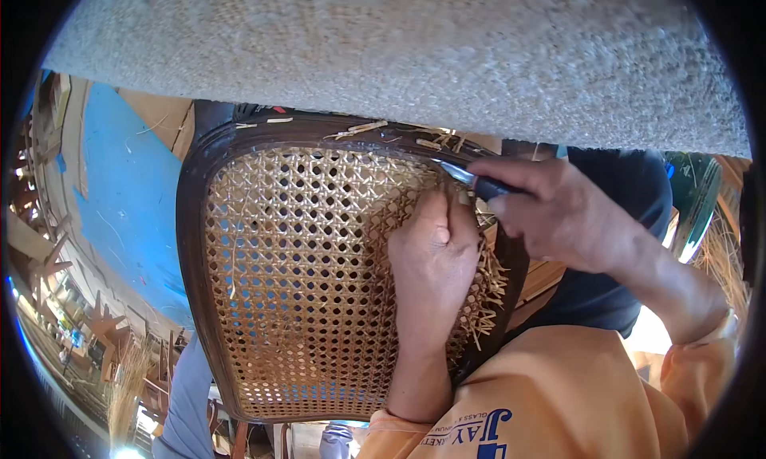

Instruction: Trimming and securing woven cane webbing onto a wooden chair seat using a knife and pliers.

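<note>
A woven cane panel [295,244] fills a dark wooden frame [189,244], shaped like a chair back. My right hand [550,212] is closed round the black handle [495,189] of a bladed tool. Its bright metal blade [455,172] meets the frame's upper right inner edge; knife or chisel, I cannot tell. Close to that blade, my left hand [435,244] rests on the cane with its fingers curled and pressed together. Whatever they pinch is hidden. Loose cane ends [483,299] stick out along the right side, and cut scraps [359,130] lie on the upper rail.
A grey rough-textured surface [383,52] spans the top of the view. To the left is a blue sheet [128,196]. Bundles of loose strands [128,387] stand at lower left, and others [722,252] at far right. A person's blue-clad leg [190,395] shows below the frame's left side.
</note>
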The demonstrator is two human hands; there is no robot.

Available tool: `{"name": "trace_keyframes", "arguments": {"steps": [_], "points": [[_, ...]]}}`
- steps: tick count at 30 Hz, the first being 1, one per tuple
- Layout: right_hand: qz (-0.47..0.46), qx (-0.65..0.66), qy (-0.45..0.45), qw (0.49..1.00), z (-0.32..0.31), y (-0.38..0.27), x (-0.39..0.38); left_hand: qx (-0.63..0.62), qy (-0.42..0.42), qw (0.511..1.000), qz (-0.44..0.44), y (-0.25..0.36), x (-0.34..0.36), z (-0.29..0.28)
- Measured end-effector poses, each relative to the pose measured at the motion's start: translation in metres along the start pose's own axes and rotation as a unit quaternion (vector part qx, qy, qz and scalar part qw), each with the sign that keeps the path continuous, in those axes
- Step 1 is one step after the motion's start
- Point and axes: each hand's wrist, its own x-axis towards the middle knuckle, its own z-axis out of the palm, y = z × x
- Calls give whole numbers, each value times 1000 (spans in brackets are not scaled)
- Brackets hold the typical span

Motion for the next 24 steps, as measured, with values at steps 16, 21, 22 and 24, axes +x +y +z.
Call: {"name": "trace_keyframes", "arguments": {"steps": [16,21,22,24], "points": [[-36,-85,-2,996,-2,8,2,-68,-22,995,-70,-3,0,-2],[-205,-214,108,949,13,30,1,-47,-8,996,-71,4,2,-2],[-205,-213,109,949,12,35,0,-46,-11,997,-68,6,2,-3],[-290,-423,119,850,13,30,3,-43,-10,997,-69,4,2,-6]]}}
